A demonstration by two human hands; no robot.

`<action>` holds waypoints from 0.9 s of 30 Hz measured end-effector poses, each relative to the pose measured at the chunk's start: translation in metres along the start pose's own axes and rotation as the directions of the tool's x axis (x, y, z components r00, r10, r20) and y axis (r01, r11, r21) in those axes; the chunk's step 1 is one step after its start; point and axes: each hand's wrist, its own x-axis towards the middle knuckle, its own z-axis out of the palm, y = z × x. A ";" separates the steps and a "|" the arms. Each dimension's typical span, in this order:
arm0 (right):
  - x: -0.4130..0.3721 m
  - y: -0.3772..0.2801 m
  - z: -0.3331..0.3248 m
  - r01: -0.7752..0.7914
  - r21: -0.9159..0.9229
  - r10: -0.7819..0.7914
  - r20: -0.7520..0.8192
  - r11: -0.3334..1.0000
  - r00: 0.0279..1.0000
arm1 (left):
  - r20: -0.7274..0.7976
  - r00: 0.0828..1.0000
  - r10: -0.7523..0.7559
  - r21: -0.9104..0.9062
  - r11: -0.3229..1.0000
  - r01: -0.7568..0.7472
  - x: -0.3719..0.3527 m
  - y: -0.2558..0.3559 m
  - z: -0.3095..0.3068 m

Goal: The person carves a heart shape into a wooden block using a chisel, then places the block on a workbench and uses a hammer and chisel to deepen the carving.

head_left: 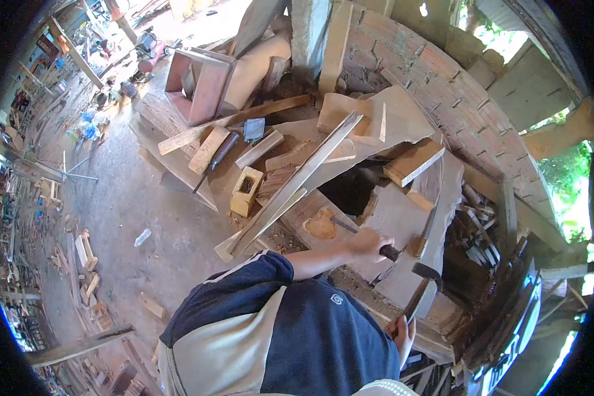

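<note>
My left hand (368,244) is wrapped around the dark handle of a chisel (345,225). Its blade points away from the handle end, toward a round, pale carved patch (319,225) in a brown wooden board. Lower down, my right hand (401,330) grips the wooden handle of a hammer (428,272). The dark hammer head is raised near the chisel's handle end, apart from it. A long narrow wooden strip (297,179) lies slanting across the bench beyond the board.
On the bench (409,119) lie a hollowed yellowish block (245,191), a blue piece (254,129) and a thick wood block (414,162). A dark opening (350,188) is beside the board. A reddish box (195,86) stands farther back, before a brick wall (442,79). Wood offcuts litter the floor.
</note>
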 end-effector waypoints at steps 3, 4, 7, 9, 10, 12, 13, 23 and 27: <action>0.003 0.005 0.015 -0.076 -0.039 0.080 0.109 0.996 0.991 | 0.020 0.994 -0.107 0.041 0.994 0.106 0.004 -0.001 0.005; 0.000 0.001 0.025 -0.051 0.005 0.050 0.075 0.999 0.996 | 0.014 0.994 -0.111 0.029 0.993 0.110 0.005 -0.002 0.006; -0.004 -0.011 0.019 -0.081 -0.028 0.082 0.068 0.996 0.994 | -0.010 0.993 -0.114 0.029 0.993 0.114 0.005 -0.002 0.007; 0.000 -0.007 0.010 -0.042 -0.021 0.043 0.054 0.999 0.998 | -0.024 0.993 -0.115 0.042 0.992 0.116 0.005 0.000 0.009; 0.001 -0.005 0.009 -0.006 -0.012 0.006 0.039 1.000 0.999 | -0.051 0.993 -0.103 0.045 0.993 0.105 0.004 0.000 0.011; 0.006 -0.001 0.020 -0.050 -0.027 0.052 0.062 0.998 0.997 | -0.075 0.993 -0.090 0.050 0.994 0.094 0.002 -0.005 0.016; 0.008 0.000 0.024 -0.094 -0.043 0.097 0.086 0.995 0.992 | -0.065 0.993 -0.094 0.074 0.992 0.099 0.002 -0.007 0.017; 0.022 0.008 0.010 -0.071 0.062 0.067 0.057 0.996 0.996 | -0.037 0.997 -0.061 0.100 0.993 0.065 -0.003 0.004 0.006; 0.013 0.010 0.033 -0.158 -0.174 0.180 0.121 0.972 0.976 | 0.028 0.997 -0.067 0.051 0.997 0.066 -0.007 -0.018 0.030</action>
